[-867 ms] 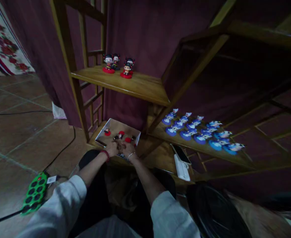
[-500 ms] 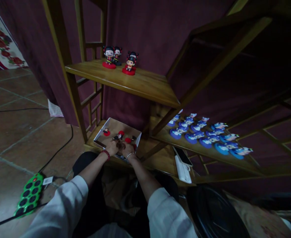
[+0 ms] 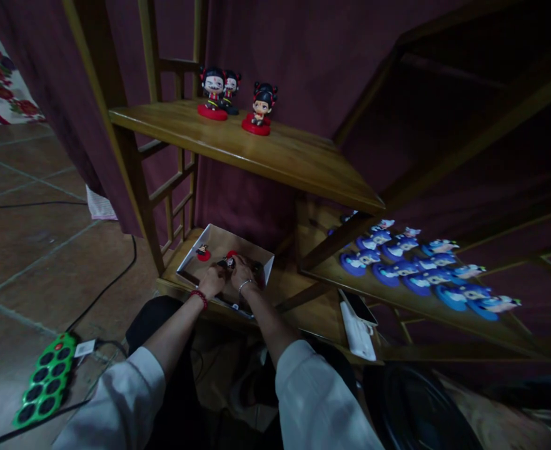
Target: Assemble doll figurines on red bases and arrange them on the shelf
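Note:
A shallow white cardboard box [image 3: 268, 270] with a brown inside sits on the low wooden shelf in front of me. Both hands are inside it, close together. My left hand [image 3: 211, 281], with a red bead bracelet, has its fingers closed at a small dark-haired figurine [image 3: 229, 263]. From the other side, my right hand [image 3: 242, 275], wearing a silver bangle, has its fingers curled against the same figurine. To the left in the box lies another figurine [image 3: 202, 252] on a red base. Dark pieces to the right are partly hidden by my right hand.
Above the box, an upper shelf [image 3: 237, 140] bears black-haired figurines [image 3: 212, 89] on round bases. Rows of blue-based figurines [image 3: 397, 270] stand on a shelf to the right. A phone [image 3: 360, 307] and a white object [image 3: 357, 334] lie below. A green power strip [image 3: 45, 381] is on the floor.
My right hand has moved up and forward in the box, its fingers now at the figurine beside my left hand. The view has shifted slightly, bringing the upper shelf nearer.

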Action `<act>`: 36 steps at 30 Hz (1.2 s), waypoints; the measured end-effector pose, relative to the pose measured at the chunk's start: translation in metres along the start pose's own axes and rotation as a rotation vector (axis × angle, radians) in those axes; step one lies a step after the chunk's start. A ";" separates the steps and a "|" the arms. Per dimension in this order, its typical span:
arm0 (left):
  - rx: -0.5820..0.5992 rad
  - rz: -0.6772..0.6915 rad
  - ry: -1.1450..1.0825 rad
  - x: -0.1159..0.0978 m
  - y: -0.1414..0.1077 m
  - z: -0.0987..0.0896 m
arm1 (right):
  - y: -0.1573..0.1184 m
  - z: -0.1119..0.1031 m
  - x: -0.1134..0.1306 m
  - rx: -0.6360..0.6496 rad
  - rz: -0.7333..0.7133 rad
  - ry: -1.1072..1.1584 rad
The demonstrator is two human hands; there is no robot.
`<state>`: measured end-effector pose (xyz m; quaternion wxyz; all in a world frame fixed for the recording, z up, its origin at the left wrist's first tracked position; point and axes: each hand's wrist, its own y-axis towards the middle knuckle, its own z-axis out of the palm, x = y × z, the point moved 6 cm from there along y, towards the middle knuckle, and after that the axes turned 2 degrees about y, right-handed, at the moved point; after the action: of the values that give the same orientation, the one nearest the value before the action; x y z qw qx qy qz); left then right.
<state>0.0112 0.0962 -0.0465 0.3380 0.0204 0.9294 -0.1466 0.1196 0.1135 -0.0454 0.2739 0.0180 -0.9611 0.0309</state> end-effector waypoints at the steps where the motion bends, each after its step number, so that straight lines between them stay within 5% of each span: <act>1: -0.013 0.000 0.013 0.000 0.001 0.000 | 0.003 0.002 -0.001 0.000 -0.013 0.001; 20: -0.054 -0.016 0.153 0.001 0.005 -0.003 | 0.014 0.013 -0.009 0.025 0.149 -0.161; 36: -0.085 -0.085 0.141 0.004 0.007 -0.001 | 0.008 0.007 -0.015 -0.058 0.049 0.052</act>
<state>0.0083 0.1028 -0.0495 0.2656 -0.0232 0.9564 -0.1193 0.1280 0.1214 -0.0593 0.2982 -0.0145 -0.9543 0.0102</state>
